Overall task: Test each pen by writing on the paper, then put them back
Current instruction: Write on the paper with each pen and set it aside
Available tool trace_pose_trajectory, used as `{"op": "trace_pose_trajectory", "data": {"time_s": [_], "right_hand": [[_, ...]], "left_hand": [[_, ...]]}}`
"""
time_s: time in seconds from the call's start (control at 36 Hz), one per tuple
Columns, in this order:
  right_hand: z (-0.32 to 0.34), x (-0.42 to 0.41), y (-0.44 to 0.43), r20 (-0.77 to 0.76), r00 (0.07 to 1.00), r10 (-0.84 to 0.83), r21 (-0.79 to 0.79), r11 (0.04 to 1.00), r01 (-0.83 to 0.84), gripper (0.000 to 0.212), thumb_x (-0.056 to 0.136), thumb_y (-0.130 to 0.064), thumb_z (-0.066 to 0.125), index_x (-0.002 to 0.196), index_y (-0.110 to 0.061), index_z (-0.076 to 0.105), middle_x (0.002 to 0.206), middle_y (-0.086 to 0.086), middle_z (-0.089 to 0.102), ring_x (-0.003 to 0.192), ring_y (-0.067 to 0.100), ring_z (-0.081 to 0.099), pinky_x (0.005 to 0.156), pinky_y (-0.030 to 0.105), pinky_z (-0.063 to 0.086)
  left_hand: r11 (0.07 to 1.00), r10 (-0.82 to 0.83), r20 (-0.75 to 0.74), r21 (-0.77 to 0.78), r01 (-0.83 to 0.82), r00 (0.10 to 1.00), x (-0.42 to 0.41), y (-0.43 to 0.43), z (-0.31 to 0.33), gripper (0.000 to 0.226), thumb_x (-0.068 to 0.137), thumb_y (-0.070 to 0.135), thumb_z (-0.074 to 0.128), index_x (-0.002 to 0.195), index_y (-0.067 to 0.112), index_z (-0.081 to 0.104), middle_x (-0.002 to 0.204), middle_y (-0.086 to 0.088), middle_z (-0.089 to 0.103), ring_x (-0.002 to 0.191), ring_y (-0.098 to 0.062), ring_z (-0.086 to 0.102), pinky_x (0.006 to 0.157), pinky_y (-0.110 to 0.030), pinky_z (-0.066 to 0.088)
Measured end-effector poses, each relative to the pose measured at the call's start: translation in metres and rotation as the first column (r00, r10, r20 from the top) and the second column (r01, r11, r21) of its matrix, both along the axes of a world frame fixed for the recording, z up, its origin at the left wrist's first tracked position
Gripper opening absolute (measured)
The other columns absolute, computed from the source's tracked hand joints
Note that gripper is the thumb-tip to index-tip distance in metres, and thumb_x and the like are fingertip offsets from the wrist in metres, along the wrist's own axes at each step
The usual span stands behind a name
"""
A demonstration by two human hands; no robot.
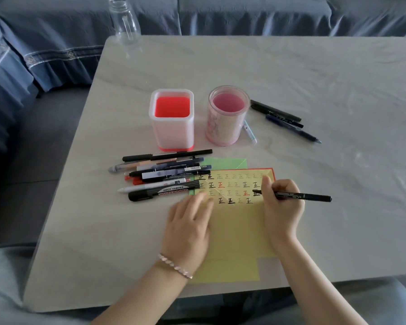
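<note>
- We see the table topped in a smooth, pale, stone-look material with a faint sheen.
- The yellow paper near its front edge looks thin and matt, with fold creases.
- The square holder is glossy, milky white plastic; the round holder beside it is clear plastic.
- The black pen has a matt plastic barrel.
- The bottle at the far left corner is clear; we cannot tell glass from plastic.
- The sofa cover is wrinkled blue cloth.

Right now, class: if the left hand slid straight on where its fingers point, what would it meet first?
Likely the left hand reaches the ends of the pen pile overlapping the yellow paper; the angle is uncertain.
</note>
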State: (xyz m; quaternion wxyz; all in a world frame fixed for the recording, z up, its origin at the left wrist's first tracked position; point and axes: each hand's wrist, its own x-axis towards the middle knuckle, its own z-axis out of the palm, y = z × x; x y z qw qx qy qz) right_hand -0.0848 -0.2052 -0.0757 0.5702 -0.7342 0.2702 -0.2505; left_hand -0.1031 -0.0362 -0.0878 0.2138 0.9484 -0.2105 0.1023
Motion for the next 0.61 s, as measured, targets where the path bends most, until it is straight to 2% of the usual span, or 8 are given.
{"op": "trace_pose_trajectory", "data": {"time_s": [0.08, 0.19, 0.28, 0.36, 0.42, 0.5, 0.56, 0.61], "right_hand": [[0.003, -0.001, 0.001, -0.007, 0.999, 0.037, 0.003, 0.999, -0.037, 0.031, 0.083, -0.010, 0.065, 0.059, -0.013, 0.045, 0.054, -0.006, 0.046, 0.046, -0.005, 0.045, 0.050, 0.008, 0.034], [0.003, -0.002, 0.001, -0.007, 0.996, 0.091, 0.027, 0.996, -0.090, 0.027, 0.082, -0.010, 0.066, 0.063, -0.009, 0.048, 0.057, 0.001, 0.048, 0.048, -0.002, 0.046, 0.050, 0.009, 0.034], [0.002, -0.007, 0.001, -0.011, 0.988, 0.152, 0.021, 0.988, -0.151, 0.025, 0.081, -0.011, 0.067, 0.063, -0.013, 0.050, 0.059, 0.001, 0.051, 0.049, 0.001, 0.046, 0.051, 0.010, 0.035], [0.006, -0.014, 0.000, -0.061, 0.974, 0.218, 0.012, 0.976, -0.218, 0.019, 0.081, -0.014, 0.068, 0.067, -0.016, 0.056, 0.061, -0.001, 0.058, 0.054, 0.003, 0.054, 0.054, 0.010, 0.040], [0.013, -0.018, 0.000, -0.083, 0.960, 0.267, 0.051, 0.963, -0.264, 0.016, 0.084, -0.013, 0.063, 0.069, -0.015, 0.060, 0.060, 0.000, 0.063, 0.053, 0.003, 0.057, 0.053, 0.012, 0.043], [0.031, -0.025, 0.003, -0.064, 0.947, 0.314, 0.248, 0.924, -0.290, 0.029, 0.094, -0.017, 0.049, 0.070, -0.010, 0.064, 0.061, 0.007, 0.068, 0.053, 0.012, 0.061, 0.048, 0.018, 0.045], [0.044, -0.028, 0.006, -0.028, 0.948, 0.316, 0.439, 0.856, -0.272, 0.040, 0.096, -0.025, 0.040, 0.070, -0.006, 0.065, 0.061, 0.014, 0.068, 0.052, 0.018, 0.062, 0.046, 0.021, 0.046], [0.054, -0.031, 0.008, -0.014, 0.949, 0.316, 0.540, 0.801, -0.258, 0.047, 0.096, -0.031, 0.037, 0.066, -0.005, 0.063, 0.058, 0.016, 0.067, 0.050, 0.021, 0.061, 0.046, 0.022, 0.046]], "left_hand": [[0.996, 0.085, 0.032, 0.032, -0.086, 0.996, 0.009, 0.018, 0.001, 0.045, 0.056, 0.004, 0.083, 0.098, 0.010, 0.069, 0.098, -0.003, 0.066, 0.092, -0.020, 0.053, 0.080, -0.035, 0.044], [0.996, 0.071, 0.028, 0.060, -0.072, 0.997, 0.016, 0.030, 0.004, 0.037, 0.049, 0.003, 0.087, 0.082, 0.012, 0.072, 0.079, 0.001, 0.067, 0.073, -0.022, 0.060, 0.064, -0.034, 0.050], [0.997, 0.075, -0.013, 0.029, -0.075, 0.997, 0.019, 0.032, 0.005, 0.035, 0.049, 0.003, 0.088, 0.079, 0.010, 0.072, 0.074, -0.001, 0.066, 0.068, -0.026, 0.062, 0.063, -0.035, 0.051], [0.994, 0.100, -0.151, -0.022, -0.105, 0.983, 0.019, 0.033, 0.006, 0.032, 0.057, 0.002, 0.084, 0.086, 0.007, 0.071, 0.078, -0.005, 0.067, 0.072, -0.029, 0.064, 0.067, -0.037, 0.051], [0.973, 0.116, -0.271, -0.160, -0.164, 0.956, 0.015, 0.032, 0.013, 0.026, 0.068, 0.004, 0.078, 0.093, 0.007, 0.070, 0.086, -0.005, 0.067, 0.080, -0.024, 0.064, 0.072, -0.027, 0.049], [0.886, 0.077, -0.450, -0.379, -0.268, 0.890, 0.009, 0.025, 0.031, 0.016, 0.080, 0.011, 0.069, 0.093, 0.020, 0.068, 0.092, 0.003, 0.066, 0.080, -0.006, 0.062, 0.070, -0.004, 0.041], [0.828, 0.023, -0.507, -0.473, -0.301, 0.861, 0.004, 0.020, 0.041, 0.021, 0.082, 0.014, 0.066, 0.087, 0.034, 0.062, 0.091, 0.006, 0.065, 0.076, -0.001, 0.062, 0.068, -0.004, 0.043], [0.791, -0.019, -0.524, -0.529, -0.308, 0.852, 0.001, 0.016, 0.050, 0.026, 0.083, 0.014, 0.065, 0.084, 0.039, 0.058, 0.089, 0.008, 0.065, 0.073, 0.000, 0.062, 0.066, -0.006, 0.044]]}}
